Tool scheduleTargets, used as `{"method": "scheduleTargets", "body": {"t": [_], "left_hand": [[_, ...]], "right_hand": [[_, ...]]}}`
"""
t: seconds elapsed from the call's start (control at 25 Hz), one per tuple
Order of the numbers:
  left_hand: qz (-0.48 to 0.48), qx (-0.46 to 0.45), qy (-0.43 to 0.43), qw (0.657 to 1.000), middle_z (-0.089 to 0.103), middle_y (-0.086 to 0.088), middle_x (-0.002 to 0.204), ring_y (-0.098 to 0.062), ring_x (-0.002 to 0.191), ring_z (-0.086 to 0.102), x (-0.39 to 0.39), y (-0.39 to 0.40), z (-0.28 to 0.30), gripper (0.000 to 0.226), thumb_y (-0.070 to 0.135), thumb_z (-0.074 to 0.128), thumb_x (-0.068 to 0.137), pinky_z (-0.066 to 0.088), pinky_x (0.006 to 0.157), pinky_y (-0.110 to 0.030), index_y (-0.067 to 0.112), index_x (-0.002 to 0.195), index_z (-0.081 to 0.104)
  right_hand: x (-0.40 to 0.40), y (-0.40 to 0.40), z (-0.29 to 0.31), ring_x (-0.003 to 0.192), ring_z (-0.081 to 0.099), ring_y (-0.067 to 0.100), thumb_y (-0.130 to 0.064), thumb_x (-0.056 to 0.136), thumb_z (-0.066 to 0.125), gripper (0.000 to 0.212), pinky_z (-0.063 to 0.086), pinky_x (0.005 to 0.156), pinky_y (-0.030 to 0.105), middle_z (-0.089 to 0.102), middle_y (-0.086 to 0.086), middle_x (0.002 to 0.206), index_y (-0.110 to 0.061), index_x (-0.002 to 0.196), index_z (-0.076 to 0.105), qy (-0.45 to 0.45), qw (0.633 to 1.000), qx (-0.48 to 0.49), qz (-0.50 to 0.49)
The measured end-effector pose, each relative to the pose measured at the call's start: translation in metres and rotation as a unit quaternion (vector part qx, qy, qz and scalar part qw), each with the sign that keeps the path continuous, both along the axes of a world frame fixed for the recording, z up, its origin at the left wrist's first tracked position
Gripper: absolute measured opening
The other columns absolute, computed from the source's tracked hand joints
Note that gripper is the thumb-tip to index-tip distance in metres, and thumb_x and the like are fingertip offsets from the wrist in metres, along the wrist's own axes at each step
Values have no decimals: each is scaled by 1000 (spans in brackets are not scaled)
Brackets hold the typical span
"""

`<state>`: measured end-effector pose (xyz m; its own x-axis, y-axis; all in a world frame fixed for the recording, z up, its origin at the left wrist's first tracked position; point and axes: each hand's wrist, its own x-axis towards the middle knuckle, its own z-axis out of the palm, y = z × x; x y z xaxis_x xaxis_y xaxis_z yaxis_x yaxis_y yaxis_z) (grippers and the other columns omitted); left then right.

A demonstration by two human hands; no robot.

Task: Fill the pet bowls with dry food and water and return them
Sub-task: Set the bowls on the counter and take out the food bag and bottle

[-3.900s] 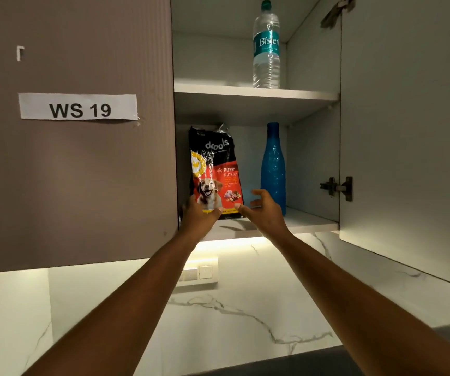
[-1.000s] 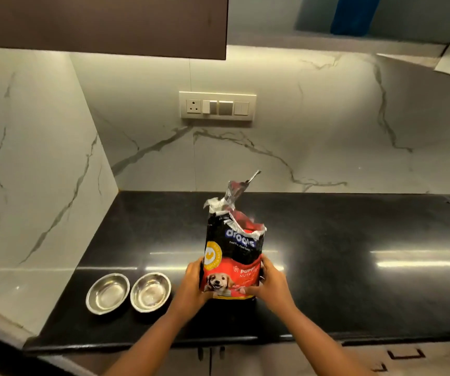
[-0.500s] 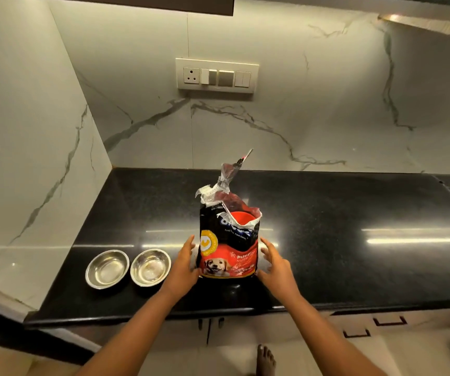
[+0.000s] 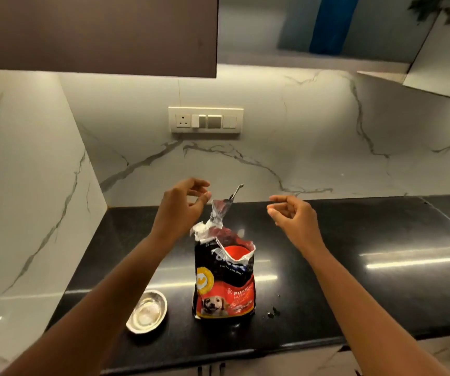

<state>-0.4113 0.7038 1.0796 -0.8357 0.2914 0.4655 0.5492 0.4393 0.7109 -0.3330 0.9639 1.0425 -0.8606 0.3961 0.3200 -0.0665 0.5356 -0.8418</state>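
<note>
The black and red dog food bag (image 4: 225,283) stands upright on the black counter (image 4: 354,267), its torn top open with something red inside. One steel bowl (image 4: 148,312) sits left of the bag; my left forearm hides the second bowl. My left hand (image 4: 181,207) hovers above and left of the bag's torn foil flap, fingers apart, thumb close to the flap. My right hand (image 4: 294,215) hangs in the air to the right of the bag top, fingers loosely curled, holding nothing. The blue water bottle (image 4: 329,23) stands in the open cabinet above.
A wall socket panel (image 4: 206,119) sits on the marble backsplash. The closed cabinet door (image 4: 96,33) hangs at upper left and the open cabinet door (image 4: 446,55) juts out at upper right. Small dark crumbs (image 4: 272,312) lie right of the bag.
Both hands have let go of the bag's base and risen to the level of its torn top. The bag stays standing on the counter. The view tilted up.
</note>
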Motion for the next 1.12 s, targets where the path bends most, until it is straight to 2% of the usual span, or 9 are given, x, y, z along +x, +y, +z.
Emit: {"method": "scheduleTargets", "body": {"t": [0.08, 0.28, 0.32, 0.4, 0.48, 0.68, 0.8, 0.96, 1.12], "left_hand": [[-20, -10, 29, 999, 70, 9, 97, 2, 85, 65, -10, 21, 31, 26, 25, 69, 89, 49, 70, -7, 18, 114, 68], [-46, 0, 115, 992, 72, 8, 103, 1, 86, 65, -30, 78, 105, 24, 29, 67, 90, 49, 73, -8, 21, 113, 68], [-51, 4, 135, 990, 72, 8, 104, 1, 86, 65, -33, 89, 120, 23, 30, 67, 90, 52, 75, -11, 23, 112, 68], [-58, -8, 173, 983, 70, 12, 103, -2, 89, 67, -37, 110, 145, 21, 34, 65, 91, 58, 79, -28, 29, 110, 67], [-56, -26, 206, 977, 68, 16, 103, -2, 92, 66, -40, 129, 170, 21, 39, 62, 90, 58, 79, -35, 34, 110, 64], [-19, 12, 284, 958, 67, 14, 103, -4, 91, 65, -74, 181, 245, 21, 39, 61, 92, 56, 77, -28, 28, 109, 65], [5, 15, 286, 958, 69, 8, 102, -6, 89, 65, -107, 209, 273, 19, 34, 63, 92, 57, 81, -31, 23, 107, 67], [34, 0, 252, 967, 68, 4, 109, -11, 94, 64, -142, 240, 281, 24, 37, 63, 92, 50, 76, -23, 22, 111, 65], [73, 25, 235, 969, 67, 5, 111, -11, 97, 64, -157, 249, 273, 22, 35, 64, 92, 48, 76, -22, 23, 110, 65]], "right_hand": [[-14, 3, 38, 84, 76, 10, -17, 89, 77, 23, 64, 81, 34, 78, -3, 91, -16, 112, 73, 43, 999, 16, -1], [-38, 20, 122, 86, 73, 7, -36, 89, 77, 36, 58, 78, 13, 77, -3, 101, -16, 119, 70, 142, 986, 81, -9], [-41, 28, 139, 84, 72, 4, -38, 89, 76, 38, 55, 76, 8, 75, -4, 100, -16, 119, 70, 165, 982, 88, -13], [-48, 45, 175, 81, 69, -2, -41, 88, 76, 41, 52, 71, 3, 73, -7, 96, -14, 118, 70, 210, 973, 89, -31], [-57, 63, 213, 82, 67, -5, -42, 87, 78, 39, 50, 68, 1, 71, -10, 94, -16, 115, 69, 244, 966, 66, -49], [-95, 119, 296, 86, 67, 0, -34, 85, 80, 37, 57, 69, 11, 67, -14, 94, -20, 117, 65, 304, 951, 17, -53], [-123, 150, 323, 102, 63, 12, -39, 82, 82, 61, 51, 75, 17, 63, -4, 117, -23, 134, 54, 287, 955, 21, -65], [-171, 174, 337, 132, 50, 26, -49, 75, 86, 98, 43, 96, 30, 44, 11, 150, -26, 152, 30, 227, 971, 39, -69], [-201, 184, 338, 137, 48, 29, -44, 76, 86, 103, 44, 99, 34, 44, 13, 153, -23, 155, 24, 200, 979, 17, -33]]}}
